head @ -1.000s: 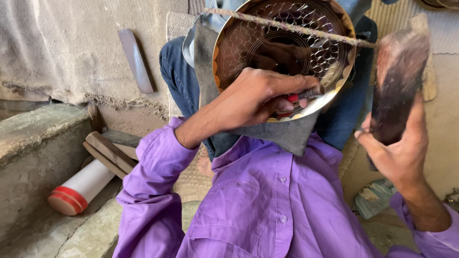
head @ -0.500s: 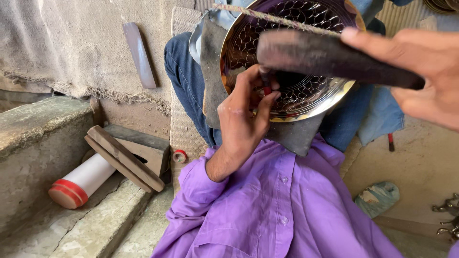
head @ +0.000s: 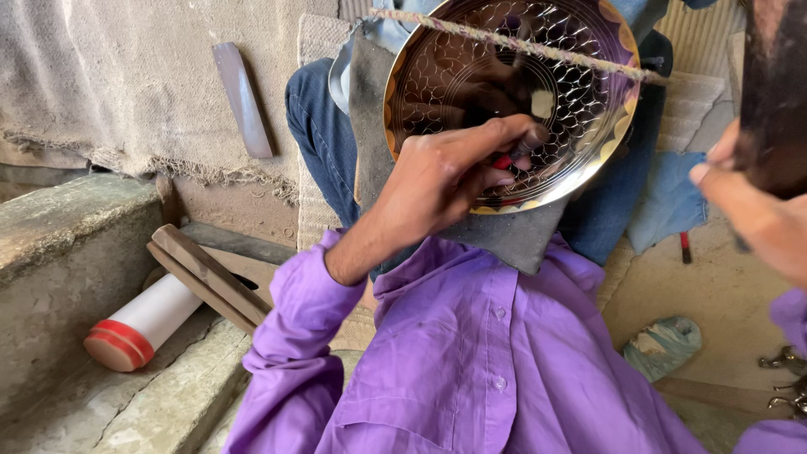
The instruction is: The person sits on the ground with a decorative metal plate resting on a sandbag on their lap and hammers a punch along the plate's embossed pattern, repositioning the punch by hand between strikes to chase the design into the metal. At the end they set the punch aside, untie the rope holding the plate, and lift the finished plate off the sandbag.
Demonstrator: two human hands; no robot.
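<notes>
I sat on a dusty earthen floor (head: 714,294) in daylight. Coarse sackcloth (head: 109,76) hung on my left, above a rough concrete step (head: 59,244) and stacked wooden slats (head: 210,273).

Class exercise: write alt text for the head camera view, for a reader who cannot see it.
A person in a purple shirt presses a small red-handled tool with the left hand against a shiny patterned metal plate propped on their lap. The right hand lifts a dark wooden block at the frame's edge.
</notes>
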